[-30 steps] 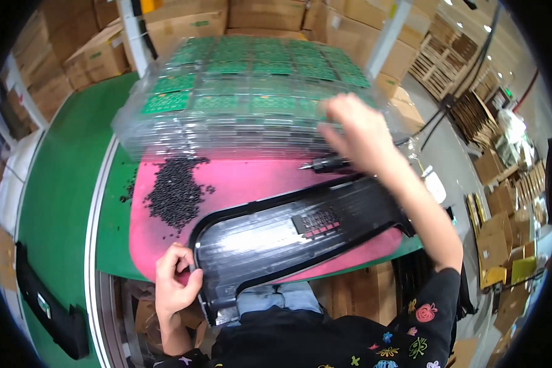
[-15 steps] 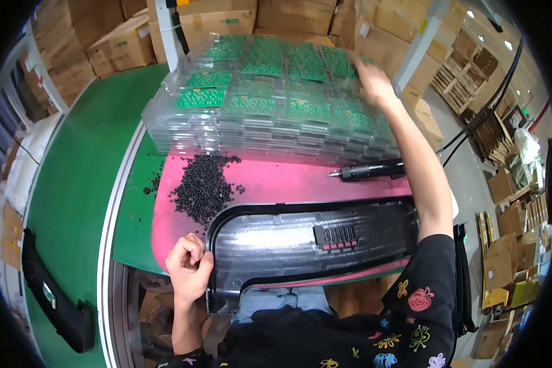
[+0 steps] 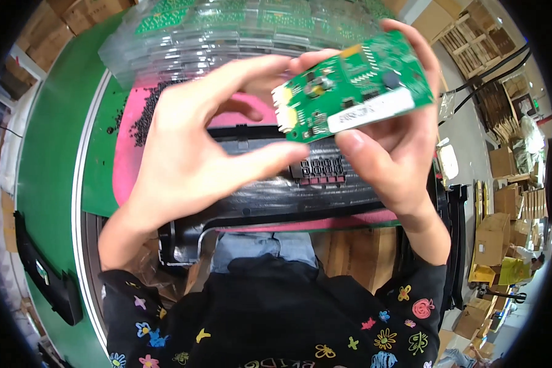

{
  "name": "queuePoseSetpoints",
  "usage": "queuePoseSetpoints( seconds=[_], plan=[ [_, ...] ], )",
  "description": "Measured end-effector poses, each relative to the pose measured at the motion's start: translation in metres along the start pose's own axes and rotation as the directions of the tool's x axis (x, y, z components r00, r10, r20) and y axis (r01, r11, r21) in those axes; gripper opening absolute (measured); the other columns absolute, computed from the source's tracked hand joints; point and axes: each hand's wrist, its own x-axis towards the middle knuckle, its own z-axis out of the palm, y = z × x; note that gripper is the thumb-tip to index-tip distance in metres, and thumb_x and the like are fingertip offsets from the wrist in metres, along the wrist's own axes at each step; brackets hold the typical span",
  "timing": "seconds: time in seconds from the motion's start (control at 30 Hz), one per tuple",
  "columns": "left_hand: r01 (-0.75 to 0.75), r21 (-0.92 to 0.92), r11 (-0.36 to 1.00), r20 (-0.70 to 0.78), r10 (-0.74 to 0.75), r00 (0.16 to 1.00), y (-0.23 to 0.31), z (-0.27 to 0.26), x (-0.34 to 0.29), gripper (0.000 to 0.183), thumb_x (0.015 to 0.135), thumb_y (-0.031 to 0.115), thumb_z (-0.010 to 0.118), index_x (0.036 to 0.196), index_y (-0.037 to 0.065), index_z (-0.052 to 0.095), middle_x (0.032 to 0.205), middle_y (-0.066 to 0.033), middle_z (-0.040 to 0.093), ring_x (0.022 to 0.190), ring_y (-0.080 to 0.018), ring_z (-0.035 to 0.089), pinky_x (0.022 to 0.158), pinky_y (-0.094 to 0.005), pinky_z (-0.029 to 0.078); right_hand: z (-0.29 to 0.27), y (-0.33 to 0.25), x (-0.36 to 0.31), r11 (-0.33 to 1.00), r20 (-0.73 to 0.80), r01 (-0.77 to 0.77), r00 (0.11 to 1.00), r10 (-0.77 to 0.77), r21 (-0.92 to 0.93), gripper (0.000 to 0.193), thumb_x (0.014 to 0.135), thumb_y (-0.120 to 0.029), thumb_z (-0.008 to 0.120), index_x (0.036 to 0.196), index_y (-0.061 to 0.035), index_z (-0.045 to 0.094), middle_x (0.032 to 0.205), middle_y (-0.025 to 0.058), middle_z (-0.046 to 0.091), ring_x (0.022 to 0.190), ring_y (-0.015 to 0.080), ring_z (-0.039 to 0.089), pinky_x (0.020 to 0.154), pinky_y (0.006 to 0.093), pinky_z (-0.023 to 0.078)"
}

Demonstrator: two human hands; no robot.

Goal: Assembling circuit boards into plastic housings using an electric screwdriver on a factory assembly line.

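Note:
A green circuit board (image 3: pixel 356 83) with a white label and a white connector is held up close to the camera. My right hand (image 3: pixel 389 153) grips it from the right and below, thumb on its lower edge. My left hand (image 3: pixel 202 141) reaches to its left end, fingertips touching the connector side. Below both hands a long black plastic panel (image 3: pixel 276 196) with a row of small slots lies on a pink mat (image 3: pixel 126 159).
Stacked clear trays of green boards (image 3: pixel 227 27) stand at the back of the mat. A heap of small black screws (image 3: pixel 144 113) lies at the mat's left. Green conveyor belt (image 3: pixel 49 159) runs on the left; cardboard boxes (image 3: pixel 497 221) crowd the right.
My right hand came back from the trays carrying a circuit board. My left hand left the panel's lower corner and rose to meet the board near the camera.

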Motion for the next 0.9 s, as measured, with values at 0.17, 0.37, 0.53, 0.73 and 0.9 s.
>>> queuePoseSetpoints(
  seconds=[0.17,0.37,0.53,0.73,0.9],
  plan=[
    [0.033,0.044,0.998,0.079,-0.037,0.996,-0.015,0.009,0.015,0.059,0.068,0.003,0.081,0.122,-0.004,0.059,0.110,-0.0107,0.065,0.095,-0.0149,0.061,0.085,-0.0276,0.050,-0.032,0.029,-0.029,0.993,-0.102,-0.001,0.995,0.013,0.120,0.083,0.081,-0.018,0.070,0.143,0.0010,0.018,0.129,0.0318,0.048,0.117,0.0346,0.055,0.102,0.0468,0.045],
    [-0.049,0.171,0.984,0.314,-0.007,0.949,-0.055,0.025,0.019,0.048,0.066,0.016,0.081,0.108,0.001,0.063,0.096,-0.0083,0.065,0.085,-0.0148,0.063,0.060,-0.0276,0.052,-0.081,0.049,-0.066,0.939,-0.048,-0.257,0.966,0.253,-0.228,0.058,0.078,-0.012,0.075,0.129,-0.0015,0.049,0.128,0.0142,0.054,0.119,0.0227,0.053,0.098,0.0368,0.044],
    [-0.115,0.383,0.916,0.452,-0.078,0.888,-0.076,0.042,0.007,0.048,0.068,0.022,0.079,0.106,0.000,0.060,0.094,-0.0114,0.060,0.079,-0.0270,0.062,0.070,-0.0360,0.052,-0.098,0.076,-0.086,0.772,0.092,-0.198,0.945,0.315,-0.604,0.051,0.065,-0.018,0.083,0.110,-0.0047,0.062,0.126,0.0131,0.056,0.121,0.0316,0.050,0.103,0.0411,0.037],
    [-0.098,0.461,0.882,0.461,-0.143,0.876,-0.077,0.048,0.004,0.047,0.067,0.022,0.080,0.104,0.000,0.061,0.101,-0.0095,0.059,0.085,-0.0298,0.063,0.071,-0.0377,0.053,-0.093,0.077,-0.087,0.698,0.096,-0.202,0.927,0.363,-0.687,0.050,0.066,-0.016,0.082,0.111,-0.0043,0.063,0.127,0.0124,0.053,0.122,0.0320,0.045,0.103,0.0409,0.037],
    [-0.081,0.463,0.883,0.449,-0.155,0.880,-0.076,0.050,0.006,0.047,0.066,0.018,0.081,0.104,0.000,0.061,0.101,-0.0088,0.058,0.085,-0.0292,0.064,0.071,-0.0366,0.054,-0.093,0.079,-0.087,0.673,0.091,-0.206,0.921,0.378,-0.710,0.049,0.067,-0.015,0.081,0.112,-0.0040,0.063,0.127,0.0130,0.052,0.122,0.0325,0.044,0.103,0.0412,0.037]
  ],
)
